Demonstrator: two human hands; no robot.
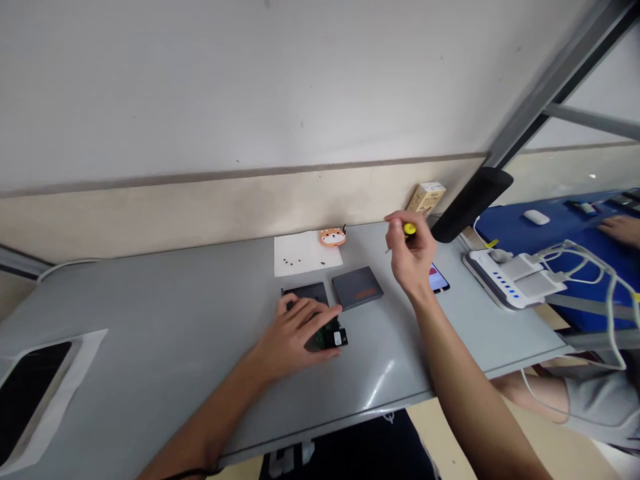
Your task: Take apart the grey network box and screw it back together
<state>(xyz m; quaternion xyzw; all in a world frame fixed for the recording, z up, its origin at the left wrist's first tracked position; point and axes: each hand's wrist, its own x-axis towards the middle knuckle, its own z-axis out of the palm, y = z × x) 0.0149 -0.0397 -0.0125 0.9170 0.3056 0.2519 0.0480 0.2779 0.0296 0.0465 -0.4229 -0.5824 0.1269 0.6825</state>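
Note:
My left hand (299, 328) is closed over a green circuit board (321, 341) with a black part bearing a white label at its right end. Just beyond its fingers, partly covered by them, is a dark grey casing piece (315, 291). Raised above the table, my right hand (410, 252) is closed around a screwdriver (410, 229); its yellow end shows, and most of the handle is hidden. A flat dark grey cover (357, 287) rests between the two hands. On a white paper sheet (295, 250) lie several small dark screws (292, 263).
An orange animal-faced case (333, 237) sits on the paper. A phone (439, 278) lies beyond my right wrist. Rightward are a power strip (515, 280) with white cables, a black padded post (473, 203) and a small box (426, 198). Another person's hand (623, 229) rests on a blue table.

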